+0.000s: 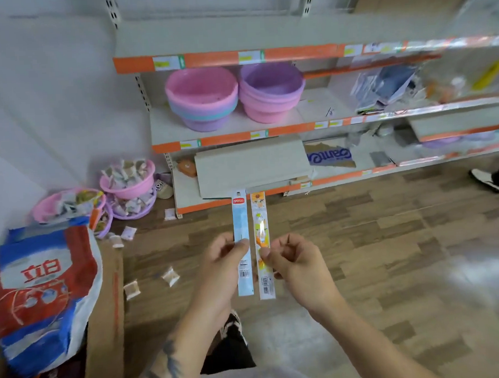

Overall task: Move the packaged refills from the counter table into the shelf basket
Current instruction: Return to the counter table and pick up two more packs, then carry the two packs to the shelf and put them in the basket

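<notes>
Each hand pinches one refill, left hand (222, 257) the blue refill (241, 240), right hand (292, 258) the yellow refill (261, 239); neither has reached the baskets (201, 91) at twelve o'clock, I'd say.

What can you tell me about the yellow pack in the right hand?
The yellow pack is a long, narrow, flat sleeve of glossy plastic, printed yellow and orange with a white end carrying a barcode. It is held upright over the wood floor, its top end toward the shelf. The right hand pinches it near the middle. It hangs beside the blue pack, close but apparently not touching. Its contents cannot be made out.
</notes>
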A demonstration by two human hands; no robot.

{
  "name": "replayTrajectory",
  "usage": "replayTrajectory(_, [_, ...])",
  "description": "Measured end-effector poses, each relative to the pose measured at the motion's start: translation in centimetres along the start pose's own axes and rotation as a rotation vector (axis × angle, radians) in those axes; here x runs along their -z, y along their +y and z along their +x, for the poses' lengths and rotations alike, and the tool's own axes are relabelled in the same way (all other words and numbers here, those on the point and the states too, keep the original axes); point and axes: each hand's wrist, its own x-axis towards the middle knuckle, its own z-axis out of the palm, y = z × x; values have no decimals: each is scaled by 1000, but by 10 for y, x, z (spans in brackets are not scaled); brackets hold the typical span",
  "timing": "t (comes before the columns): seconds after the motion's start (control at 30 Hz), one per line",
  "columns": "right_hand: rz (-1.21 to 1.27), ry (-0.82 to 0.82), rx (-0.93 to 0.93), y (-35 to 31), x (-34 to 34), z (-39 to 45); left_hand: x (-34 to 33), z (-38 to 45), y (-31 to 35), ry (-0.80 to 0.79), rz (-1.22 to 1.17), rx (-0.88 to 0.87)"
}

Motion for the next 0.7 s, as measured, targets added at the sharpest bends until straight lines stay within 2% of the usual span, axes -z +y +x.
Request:
replayTrajectory(0.33, [45,82,84,-71,-39,99,8,109,87,-54,-49,-107])
replayTrajectory(0.7, [195,69,318,-188,-36,229,-19,196,210,7,-141,-340])
